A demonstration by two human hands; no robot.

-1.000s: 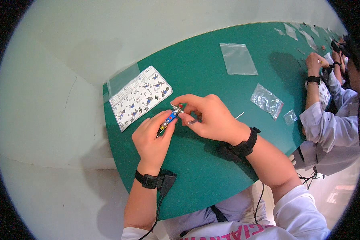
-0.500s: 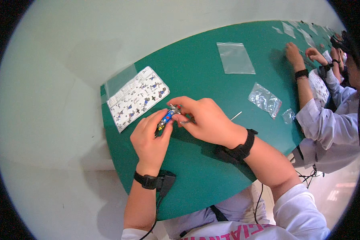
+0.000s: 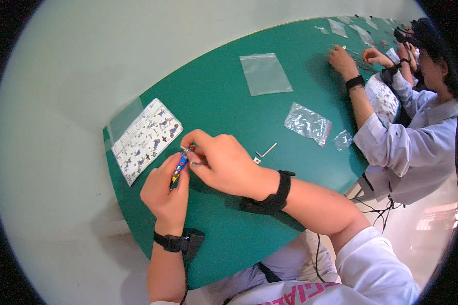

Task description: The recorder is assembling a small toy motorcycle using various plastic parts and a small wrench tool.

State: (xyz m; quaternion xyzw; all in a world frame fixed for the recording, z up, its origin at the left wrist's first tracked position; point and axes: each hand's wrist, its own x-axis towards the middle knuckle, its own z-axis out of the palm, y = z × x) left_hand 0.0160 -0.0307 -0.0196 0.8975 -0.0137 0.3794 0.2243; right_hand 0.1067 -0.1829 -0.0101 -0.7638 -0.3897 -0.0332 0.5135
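Note:
A small blue toy model (image 3: 181,163) with yellow, red and silver parts is held between both hands over the table's left part. My left hand (image 3: 163,192) is closed round its lower end, thumb and fingers pinching the blue body. My right hand (image 3: 226,165) pinches the far, silver-and-red end. A thin grey metal piece (image 3: 200,163) sticks out by the right fingers; its kind I cannot make out. Left of the hands lies a printed instruction sheet (image 3: 146,140) with pictures of small models. To the right of my right hand are an L-shaped hex key (image 3: 267,149) and a small metal part (image 3: 257,160).
A flat zip bag (image 3: 266,74) lies further back on the green table (image 3: 208,101). A crinkled clear bag (image 3: 308,124) and a smaller one (image 3: 343,140) are to the right. A co-worker (image 3: 407,132) works at the right side. A pale wall (image 3: 86,66) runs behind.
The view has shifted, so the table's things appear further left. Both hands keep their hold on the model. The hex key and small metal part beside my right wrist show more fully.

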